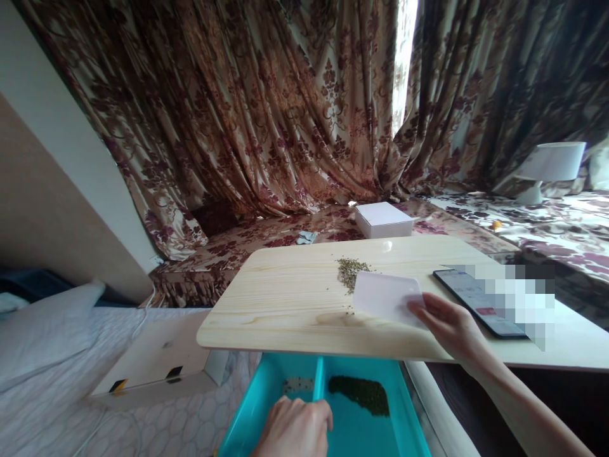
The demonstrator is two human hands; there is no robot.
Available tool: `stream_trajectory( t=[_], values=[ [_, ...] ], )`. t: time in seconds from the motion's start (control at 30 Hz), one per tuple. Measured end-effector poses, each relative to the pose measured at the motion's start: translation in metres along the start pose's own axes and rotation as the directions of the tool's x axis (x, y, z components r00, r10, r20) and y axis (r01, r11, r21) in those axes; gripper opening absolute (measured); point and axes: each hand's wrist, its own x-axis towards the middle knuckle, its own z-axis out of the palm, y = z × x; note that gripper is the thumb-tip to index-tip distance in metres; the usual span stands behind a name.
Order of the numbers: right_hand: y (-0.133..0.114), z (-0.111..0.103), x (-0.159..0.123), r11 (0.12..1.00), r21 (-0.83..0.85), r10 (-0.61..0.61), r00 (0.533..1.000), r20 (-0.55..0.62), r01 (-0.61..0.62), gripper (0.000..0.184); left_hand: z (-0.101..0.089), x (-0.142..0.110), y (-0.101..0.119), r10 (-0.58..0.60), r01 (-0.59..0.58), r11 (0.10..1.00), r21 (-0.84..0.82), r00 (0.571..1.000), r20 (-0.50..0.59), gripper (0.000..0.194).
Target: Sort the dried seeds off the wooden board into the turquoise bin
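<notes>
My right hand [447, 322] grips a thin white plastic scraper [387, 295] with rounded corners by its right edge, tilted over the light wooden tabletop [276, 292]. At the scraper's far left edge lies a loose heap of small greenish-brown beans [351, 271], with a few strays around it. Below the table's near edge, my left hand [297, 426] is closed over the left compartment of a teal two-part bin [404, 387], close to its divider. Its fingertips are hidden. Dark green beans [364, 395] lie in the right compartment; pale grains with dark specks [299, 384] show in the left.
A phone or tablet [480, 304] lies on the table's right side, partly blurred out. Behind the table are a white box [384, 219] and a lamp [547, 166], before patterned curtains [285, 108]. A pale carton [162, 355] rests on the bed at left.
</notes>
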Motion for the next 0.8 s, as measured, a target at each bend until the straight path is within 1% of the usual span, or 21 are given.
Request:
stream_trajectory(
  t=[0.07,0.13,0.27,0.37,0.57,0.73,0.8],
  values=[
    [-0.002,0.003,0.003,1.000,0.004,-0.002,1.000,-0.016,0.002,0.041,-0.001,0.000,0.001,-0.002,0.002,1.000,0.010,1.000,0.021,0.040],
    [-0.004,0.007,0.006,1.000,0.002,-0.009,1.000,-0.027,0.009,0.041,-0.002,0.001,0.002,0.008,-0.008,1.000,0.007,1.000,0.013,0.040],
    [-0.005,0.013,0.008,1.000,-0.012,-0.021,0.999,0.026,0.022,0.041,0.002,0.004,-0.002,0.032,-0.032,0.999,-0.022,0.999,0.004,0.041],
    [-0.005,0.011,0.005,1.000,-0.027,-0.006,0.999,0.054,0.008,0.042,0.003,0.003,-0.003,0.035,-0.035,0.999,-0.035,0.999,0.015,0.041],
    [-0.004,0.005,0.001,1.000,-0.003,0.012,1.000,-0.008,-0.012,0.043,-0.002,-0.002,0.000,0.017,-0.017,1.000,-0.024,1.000,0.012,0.041],
    [-0.007,0.008,0.001,1.000,-0.014,-0.013,1.000,0.028,0.013,0.041,-0.006,-0.004,0.005,-0.003,0.004,1.000,-0.016,0.999,0.039,0.041],
    [-0.008,0.008,0.000,1.000,-0.012,-0.019,1.000,0.024,0.019,0.042,-0.008,-0.006,0.007,-0.009,0.009,1.000,-0.013,0.999,0.041,0.041]
  ],
)
